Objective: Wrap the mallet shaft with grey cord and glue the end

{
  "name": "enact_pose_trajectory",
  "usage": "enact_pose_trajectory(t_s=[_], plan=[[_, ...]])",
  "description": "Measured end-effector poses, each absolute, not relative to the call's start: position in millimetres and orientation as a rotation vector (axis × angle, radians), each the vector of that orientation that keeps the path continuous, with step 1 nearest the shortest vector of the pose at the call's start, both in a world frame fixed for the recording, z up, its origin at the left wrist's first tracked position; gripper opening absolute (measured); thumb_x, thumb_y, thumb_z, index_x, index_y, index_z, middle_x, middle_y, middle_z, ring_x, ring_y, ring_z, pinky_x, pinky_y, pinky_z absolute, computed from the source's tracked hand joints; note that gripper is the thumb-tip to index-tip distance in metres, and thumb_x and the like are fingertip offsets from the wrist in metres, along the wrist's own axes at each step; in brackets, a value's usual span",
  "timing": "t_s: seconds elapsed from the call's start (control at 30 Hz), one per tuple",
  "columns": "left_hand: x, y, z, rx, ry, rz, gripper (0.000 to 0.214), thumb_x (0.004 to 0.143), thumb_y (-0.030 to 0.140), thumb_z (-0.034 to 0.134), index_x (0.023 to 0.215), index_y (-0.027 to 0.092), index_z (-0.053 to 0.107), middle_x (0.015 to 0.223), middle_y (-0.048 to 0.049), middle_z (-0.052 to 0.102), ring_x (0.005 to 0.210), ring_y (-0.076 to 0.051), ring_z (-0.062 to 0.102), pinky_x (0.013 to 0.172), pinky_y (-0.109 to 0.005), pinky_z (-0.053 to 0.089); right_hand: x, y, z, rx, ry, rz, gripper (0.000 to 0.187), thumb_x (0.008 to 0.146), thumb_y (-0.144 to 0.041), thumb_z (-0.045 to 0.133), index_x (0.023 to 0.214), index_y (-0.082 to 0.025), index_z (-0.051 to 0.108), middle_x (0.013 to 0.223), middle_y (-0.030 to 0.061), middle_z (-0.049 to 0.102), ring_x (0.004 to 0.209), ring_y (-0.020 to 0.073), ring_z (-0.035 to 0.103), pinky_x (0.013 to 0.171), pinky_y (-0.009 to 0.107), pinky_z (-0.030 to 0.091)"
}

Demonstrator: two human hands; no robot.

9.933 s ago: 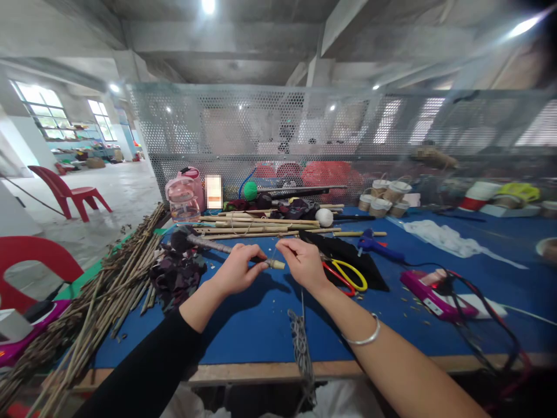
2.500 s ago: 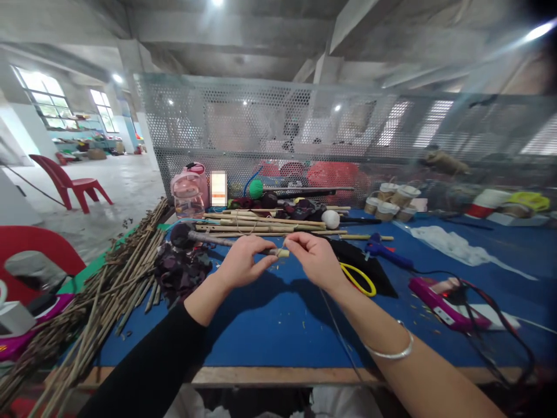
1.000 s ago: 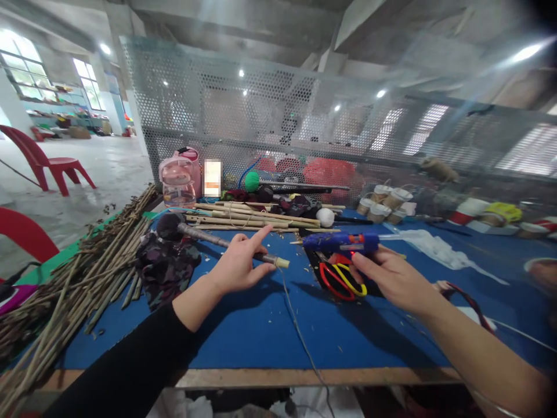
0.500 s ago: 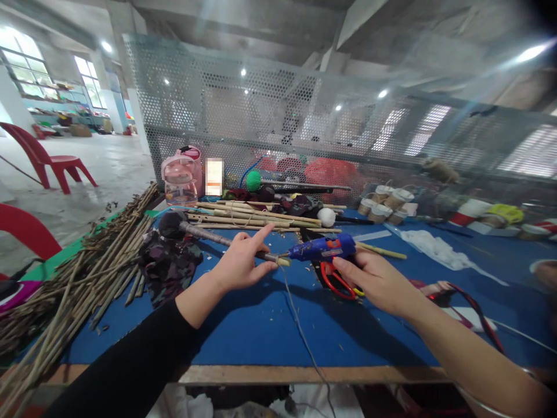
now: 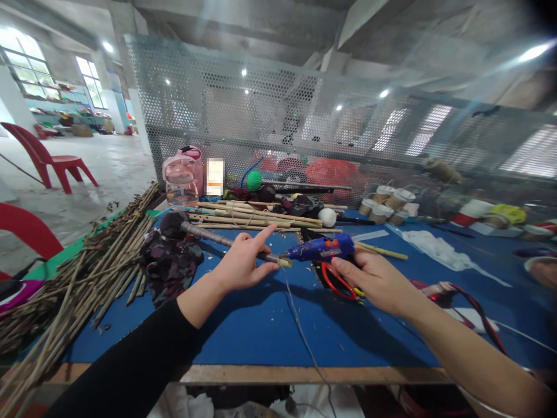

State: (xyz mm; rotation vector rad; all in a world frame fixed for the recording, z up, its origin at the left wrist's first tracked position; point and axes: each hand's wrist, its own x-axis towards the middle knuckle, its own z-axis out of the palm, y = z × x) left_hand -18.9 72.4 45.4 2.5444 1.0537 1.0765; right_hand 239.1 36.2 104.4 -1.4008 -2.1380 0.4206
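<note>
My left hand (image 5: 243, 261) grips a stick wrapped in grey cord (image 5: 209, 234), its index finger stretched out. A dark round head (image 5: 173, 224) forms the stick's far left end, with dark patterned cloth (image 5: 169, 264) lying beneath it. At the bare right end, a loose grey cord (image 5: 297, 313) hangs down over the table edge. My right hand (image 5: 369, 273) is closed round a blue glue gun (image 5: 324, 248), whose nozzle points left and meets or nearly meets the stick's end. Red-handled scissors (image 5: 337, 283) lie just below the glue gun.
Dry twigs (image 5: 87, 273) are heaped along the left side. Cut sticks (image 5: 261, 217), a white ball (image 5: 327, 217) and a green ball (image 5: 254, 181) lie at the back before a mesh panel (image 5: 261, 110). Cord spools (image 5: 385, 203) and white fluff (image 5: 435, 249) sit to the right.
Almost nothing differs. Both hands hold the same pose, with the glue gun nozzle still at the stick's end; the whole view has shifted very slightly.
</note>
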Motion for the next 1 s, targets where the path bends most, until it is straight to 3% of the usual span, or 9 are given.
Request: enact_pose_trajectory(t_s=[0.2, 0.33, 0.47, 0.6, 0.67, 0.87, 1.0], plan=[[-19, 74, 43, 2.568, 1.041, 1.034, 0.076, 0.082, 0.037, 0.057, 0.143, 0.02, 0.014, 0.093, -0.0029, 0.07, 0.079, -0.019, 0.056, 0.085, -0.037, 0.034, 238, 31, 114, -1.4, -2.252, 0.319, 0.037, 0.085, -0.047, 0.045, 0.089, -0.019, 0.068, 0.086, 0.0069, 0.069, 0.079, 0.0252, 0.062, 0.073, 0.037, 0.05], [-20, 74, 44, 2.55, 1.059, 1.029, 0.076, 0.082, 0.037, 0.056, 0.143, 0.021, 0.014, 0.095, -0.0037, 0.069, 0.083, -0.019, 0.057, 0.086, -0.037, 0.034, 252, 31, 123, -1.354, -2.322, 0.188, 0.034, 0.083, -0.041, 0.051, 0.106, -0.019, 0.063, 0.092, 0.0068, 0.069, 0.08, 0.0244, 0.063, 0.072, 0.034, 0.049], [-19, 73, 46, 2.541, 1.073, 1.019, 0.076, 0.082, 0.036, 0.057, 0.143, 0.021, 0.014, 0.096, -0.0044, 0.069, 0.085, -0.02, 0.058, 0.086, -0.039, 0.035, 296, 60, 115, -1.419, -2.109, -0.206, 0.042, 0.078, -0.03, 0.055, 0.119, -0.019, 0.055, 0.105, 0.0097, 0.066, 0.089, 0.0269, 0.063, 0.073, 0.034, 0.047], [-18, 71, 49, 2.529, 1.095, 0.988, 0.075, 0.082, 0.036, 0.057, 0.143, 0.021, 0.015, 0.094, -0.0045, 0.07, 0.084, -0.02, 0.057, 0.086, -0.039, 0.035, 354, 107, 89, -1.744, -1.972, -0.419, 0.036, 0.077, -0.021, 0.05, 0.111, -0.011, 0.06, 0.102, 0.0191, 0.066, 0.087, 0.0291, 0.063, 0.068, 0.034, 0.043], [-18, 70, 49, 2.526, 1.106, 0.99, 0.075, 0.082, 0.036, 0.057, 0.143, 0.021, 0.016, 0.094, -0.0045, 0.07, 0.083, -0.02, 0.056, 0.086, -0.038, 0.035, 378, 125, 71, -1.959, -1.887, -0.449, 0.036, 0.074, -0.017, 0.053, 0.108, -0.01, 0.061, 0.099, 0.0206, 0.066, 0.084, 0.03, 0.063, 0.064, 0.035, 0.041], [-18, 72, 45, 2.543, 1.099, 0.997, 0.076, 0.081, 0.037, 0.058, 0.143, 0.021, 0.017, 0.093, -0.0039, 0.069, 0.082, -0.02, 0.056, 0.086, -0.038, 0.036, 414, 142, 27, -2.068, -1.769, -0.431, 0.018, 0.078, -0.021, 0.054, 0.085, -0.01, 0.067, 0.079, 0.0213, 0.066, 0.076, 0.0271, 0.063, 0.061, 0.037, 0.035], [-18, 73, 44, 2.547, 1.096, 0.998, 0.074, 0.082, 0.037, 0.058, 0.143, 0.021, 0.018, 0.093, -0.0039, 0.069, 0.082, -0.02, 0.056, 0.086, -0.038, 0.036, 399, 136, 33, -2.151, -1.648, -0.274, 0.023, 0.074, -0.02, 0.057, 0.09, -0.007, 0.067, 0.093, 0.0263, 0.063, 0.094, 0.035, 0.059, 0.071, 0.043, 0.038]])
